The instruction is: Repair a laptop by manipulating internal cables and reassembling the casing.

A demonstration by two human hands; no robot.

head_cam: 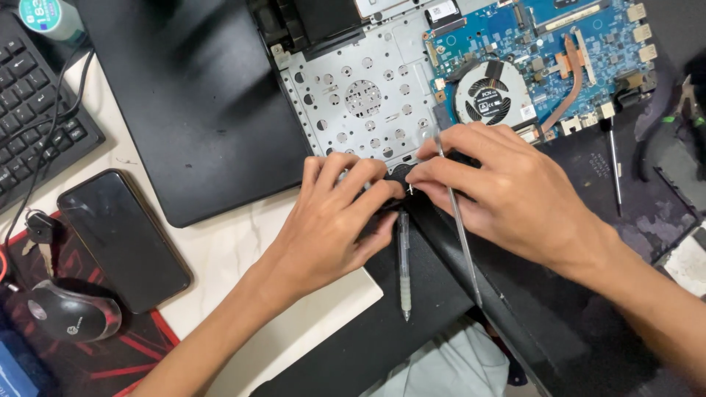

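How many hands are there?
2. The left hand and right hand meet at the opened laptop's edge, fingers on a small black part.

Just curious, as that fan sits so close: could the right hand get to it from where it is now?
Probably yes. The fan lies bare on the open laptop, just beyond the right hand, with nothing over it. That hand does hold a thin metal tool, though.

Matt perforated metal plate (360,95), glossy glass phone (121,235), smooth steel rod (460,228), translucent plastic pen (404,265).
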